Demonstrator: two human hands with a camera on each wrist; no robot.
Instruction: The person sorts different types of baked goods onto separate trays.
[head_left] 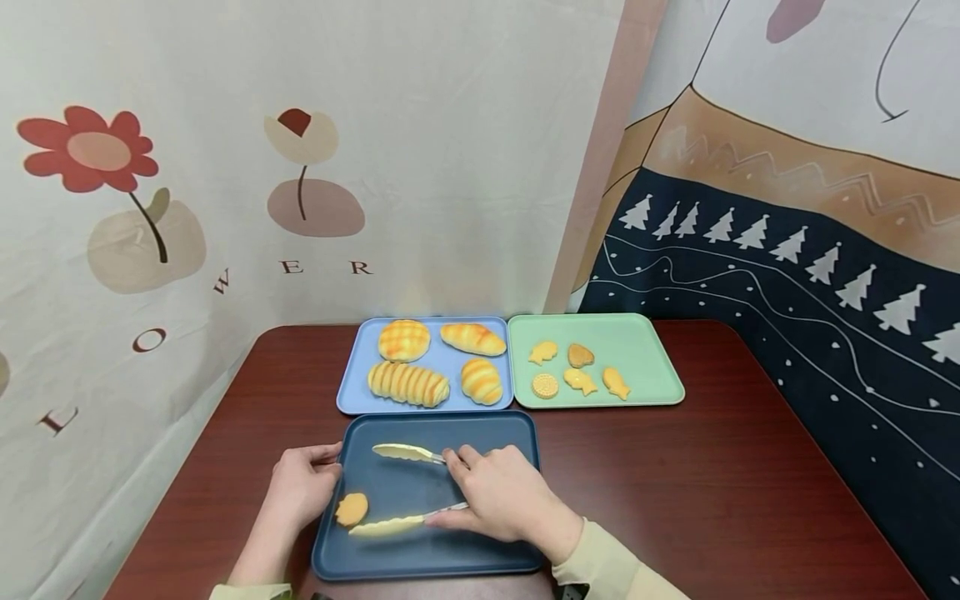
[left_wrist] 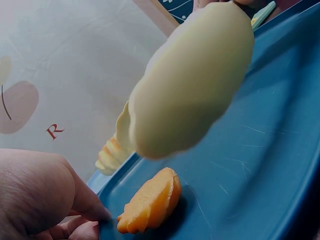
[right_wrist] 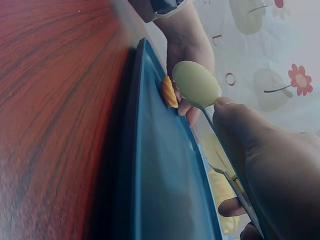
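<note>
My left hand (head_left: 302, 483) grips the left rim of the dark blue tray (head_left: 412, 483) between thumb and fingers. My right hand (head_left: 506, 496) holds a pair of tongs (head_left: 397, 526) with cream-coloured tips and metal arms. Its arms are spread wide above the tray, tips pointing left. A small orange-brown cookie (head_left: 352, 509) with a jagged edge lies on the tray near its left side, just beyond the lower tip and apart from the upper one. In the left wrist view the cookie (left_wrist: 152, 202) sits beside my fingers, below a large tong tip (left_wrist: 195, 85).
Behind the dark tray stands a light blue tray (head_left: 352, 392) with several bread pieces, including a ridged loaf (head_left: 408, 384). To its right, a green tray (head_left: 652, 367) bears several small cookies (head_left: 545, 386). All stand on a reddish-brown table (head_left: 675, 500) against printed curtains (head_left: 465, 167).
</note>
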